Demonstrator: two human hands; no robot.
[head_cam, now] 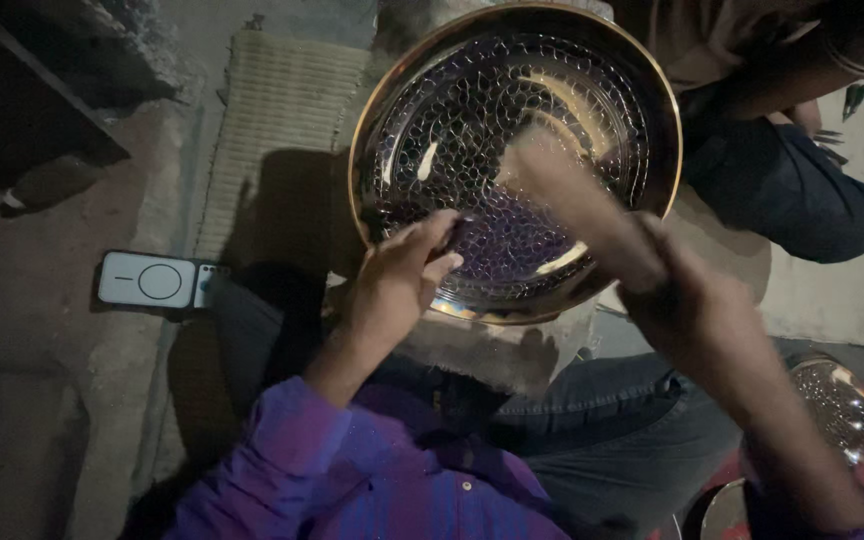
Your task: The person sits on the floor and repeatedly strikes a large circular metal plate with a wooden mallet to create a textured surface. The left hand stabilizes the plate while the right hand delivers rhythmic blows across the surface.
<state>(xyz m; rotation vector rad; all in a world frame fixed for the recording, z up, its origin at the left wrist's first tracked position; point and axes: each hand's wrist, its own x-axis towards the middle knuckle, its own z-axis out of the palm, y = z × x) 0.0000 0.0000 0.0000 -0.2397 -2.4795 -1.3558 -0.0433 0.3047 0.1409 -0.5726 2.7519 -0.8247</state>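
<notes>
The large round hammered metal tray with a golden rim [432, 120] leans on a cloth pad [492, 345] over my lap, tilted so its dimpled face meets my tools. My left hand [397, 275] pinches a small dark punch [455, 232] against it; my right hand [697, 300] grips a blurred wooden mallet [577, 200] above.

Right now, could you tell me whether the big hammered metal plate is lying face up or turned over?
Face up: the plate shows its dimpled, concave inside with the raised rim all around.
</notes>
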